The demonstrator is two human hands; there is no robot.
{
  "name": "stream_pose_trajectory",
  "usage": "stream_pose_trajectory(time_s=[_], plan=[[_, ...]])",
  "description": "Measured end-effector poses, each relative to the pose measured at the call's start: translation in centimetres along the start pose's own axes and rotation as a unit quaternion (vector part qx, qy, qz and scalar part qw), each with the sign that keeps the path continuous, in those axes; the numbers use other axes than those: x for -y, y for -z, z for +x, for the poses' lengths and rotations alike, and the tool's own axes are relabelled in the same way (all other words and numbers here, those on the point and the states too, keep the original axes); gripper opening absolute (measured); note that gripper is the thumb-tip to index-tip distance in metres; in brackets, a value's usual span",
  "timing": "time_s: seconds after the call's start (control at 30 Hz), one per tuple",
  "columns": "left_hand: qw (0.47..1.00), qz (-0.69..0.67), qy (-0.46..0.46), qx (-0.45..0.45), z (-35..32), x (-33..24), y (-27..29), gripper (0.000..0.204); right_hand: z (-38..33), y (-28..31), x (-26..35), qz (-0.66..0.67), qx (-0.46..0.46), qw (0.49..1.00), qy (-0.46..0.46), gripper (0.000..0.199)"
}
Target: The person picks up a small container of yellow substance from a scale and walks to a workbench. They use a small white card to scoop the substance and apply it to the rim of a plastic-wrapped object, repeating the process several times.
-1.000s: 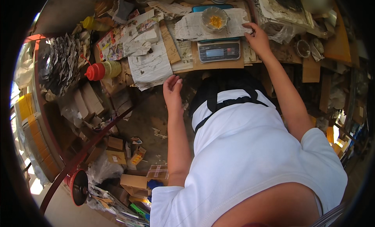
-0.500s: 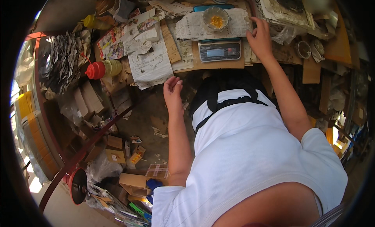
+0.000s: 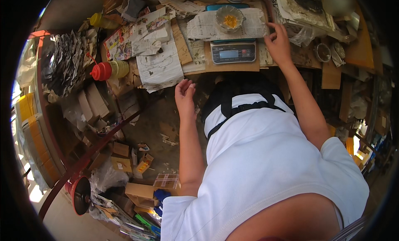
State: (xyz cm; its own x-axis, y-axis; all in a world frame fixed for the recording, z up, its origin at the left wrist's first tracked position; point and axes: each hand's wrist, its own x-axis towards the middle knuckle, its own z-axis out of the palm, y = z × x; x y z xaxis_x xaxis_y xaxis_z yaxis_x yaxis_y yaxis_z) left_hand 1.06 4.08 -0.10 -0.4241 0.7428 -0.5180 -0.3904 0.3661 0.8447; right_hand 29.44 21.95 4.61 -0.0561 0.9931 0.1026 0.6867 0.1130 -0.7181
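Observation:
On the bench stands a digital scale (image 3: 233, 53) with a folded newspaper sheet (image 3: 203, 27) laid over its pan. A clear bowl (image 3: 229, 19) holding orange-yellow pieces rests on that sheet. My right hand (image 3: 277, 42) is at the sheet's right end, thumb and forefinger apart, with nothing visible between them. Whether a fingertip touches the paper, I cannot tell. My left hand (image 3: 185, 95) hangs in front of the bench edge, just below a white printed sheet (image 3: 160, 68). Its fingers are loosely bent, the thumb stands a little off, and no object shows in it.
Left on the bench are a red-capped squeeze bottle (image 3: 109, 70), a yellow-capped bottle (image 3: 99, 21) and a stack of dark crumpled sheets (image 3: 68, 62). Small dishes (image 3: 322, 52) sit at the right. Cardboard boxes (image 3: 140, 195) and a red metal bar (image 3: 89, 160) are lower left.
My right hand's fingertips have dropped slightly along the newspaper's right end and drawn a little closer together. My left hand is nearly unmoved. The bowl and scale stay in place.

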Motion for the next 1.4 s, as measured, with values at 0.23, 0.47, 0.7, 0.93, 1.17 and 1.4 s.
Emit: stream_pose_trajectory(time_s=[0.23,0.47,0.7,0.93,1.17,1.4], plan=[[1.0,0.002,0.003,-0.002,-0.2,0.0,-0.1,0.036,-0.6,0.0,0.0,0.009,0.019,1.0,-0.006,0.035],[1.0,0.003,0.006,0.004,-0.3,0.1,0.0,0.037,-1.1,0.1,0.4,0.025,0.027,0.999,-0.007,0.035],[1.0,0.007,0.007,0.01,-0.4,0.1,-0.1,0.036,-1.2,-0.1,0.0,0.032,0.032,0.999,0.008,0.034],[1.0,0.005,0.011,0.009,-0.4,0.3,-0.1,0.035,-1.3,-0.2,0.4,0.034,0.04,0.999,0.007,0.034],[1.0,0.003,0.017,0.005,-0.7,0.1,-0.1,0.033,-0.1,-1.2,1.3,0.001,0.065,0.995,0.081,0.058],[1.0,0.005,0.014,0.002,-0.7,-0.1,0.0,0.035,3.2,-4.7,1.9,-0.033,0.05,0.978,0.2,0.092]])
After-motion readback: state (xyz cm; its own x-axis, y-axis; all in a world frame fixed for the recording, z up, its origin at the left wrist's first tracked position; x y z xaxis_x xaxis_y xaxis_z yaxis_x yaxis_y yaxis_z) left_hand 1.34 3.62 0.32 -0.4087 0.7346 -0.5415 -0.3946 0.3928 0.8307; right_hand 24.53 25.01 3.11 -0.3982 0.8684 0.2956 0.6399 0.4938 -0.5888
